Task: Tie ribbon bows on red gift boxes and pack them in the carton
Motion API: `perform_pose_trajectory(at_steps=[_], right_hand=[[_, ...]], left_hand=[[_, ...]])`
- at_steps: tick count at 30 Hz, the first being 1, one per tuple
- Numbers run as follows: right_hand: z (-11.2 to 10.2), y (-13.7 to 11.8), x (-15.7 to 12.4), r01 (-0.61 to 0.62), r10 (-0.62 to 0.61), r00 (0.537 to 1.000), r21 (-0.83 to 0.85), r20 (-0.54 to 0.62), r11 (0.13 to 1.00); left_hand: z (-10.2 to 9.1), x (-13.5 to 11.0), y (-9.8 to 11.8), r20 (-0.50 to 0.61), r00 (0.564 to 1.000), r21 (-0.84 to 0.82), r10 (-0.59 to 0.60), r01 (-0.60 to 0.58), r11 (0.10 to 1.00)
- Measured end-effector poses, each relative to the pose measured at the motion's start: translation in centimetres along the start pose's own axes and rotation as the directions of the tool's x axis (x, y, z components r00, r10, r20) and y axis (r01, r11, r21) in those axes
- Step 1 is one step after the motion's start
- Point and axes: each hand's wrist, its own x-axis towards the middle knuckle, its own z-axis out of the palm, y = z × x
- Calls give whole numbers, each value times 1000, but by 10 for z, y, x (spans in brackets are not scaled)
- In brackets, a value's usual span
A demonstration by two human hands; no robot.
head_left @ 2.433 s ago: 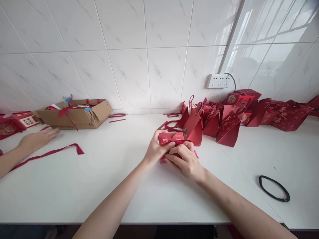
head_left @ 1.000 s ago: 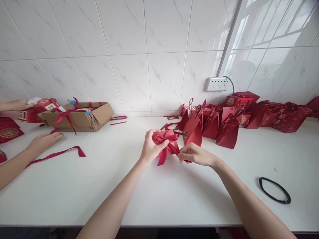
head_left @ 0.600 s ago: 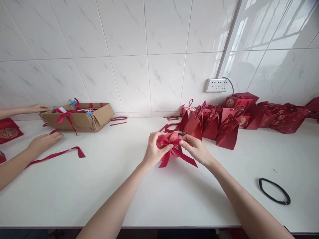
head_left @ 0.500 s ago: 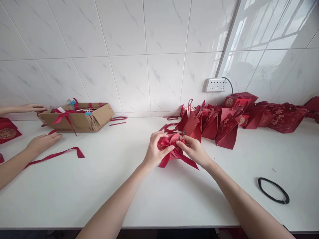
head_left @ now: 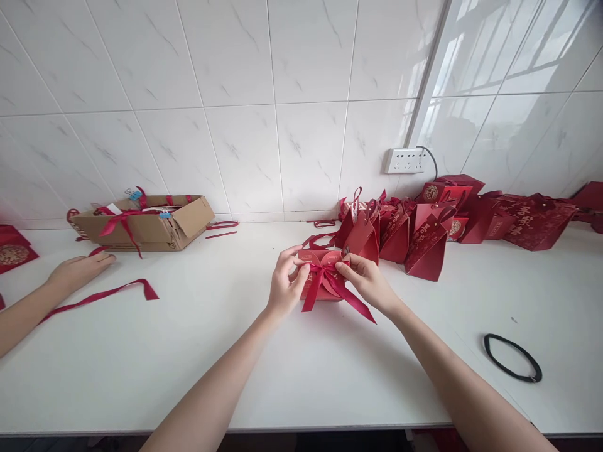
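A small red gift box (head_left: 321,290) stands on the white table (head_left: 282,370) in front of me. A dark red ribbon (head_left: 346,298) is tied in a bow on its top, with two tails hanging toward me. My left hand (head_left: 284,284) pinches the bow's left loop. My right hand (head_left: 367,281) pinches the right loop. Both hands rest against the sides of the box.
Several finished red gift bags (head_left: 426,242) stand behind and to the right. An open cardboard box (head_left: 146,221) with ribbons sits at the back left. Another person's hand (head_left: 78,271) lies by a loose red ribbon (head_left: 110,291). A black band (head_left: 512,366) lies at the right.
My hands have drawn the bow's loops apart and the box now stands squarely on the table. The other person's far hand has left the view.
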Motion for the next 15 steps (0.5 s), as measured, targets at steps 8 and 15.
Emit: perform_pose_trajectory(at_steps=[8,15], right_hand=[[0,-4,-1,-7,7,1000,-30,4,1000],[0,-4,0,-47,47,999,33,13,998]], left_hand=[[1,-1,2,-6,993,-119,-117,115,986],[2,4,2,20,969,-245,-246,243,938]])
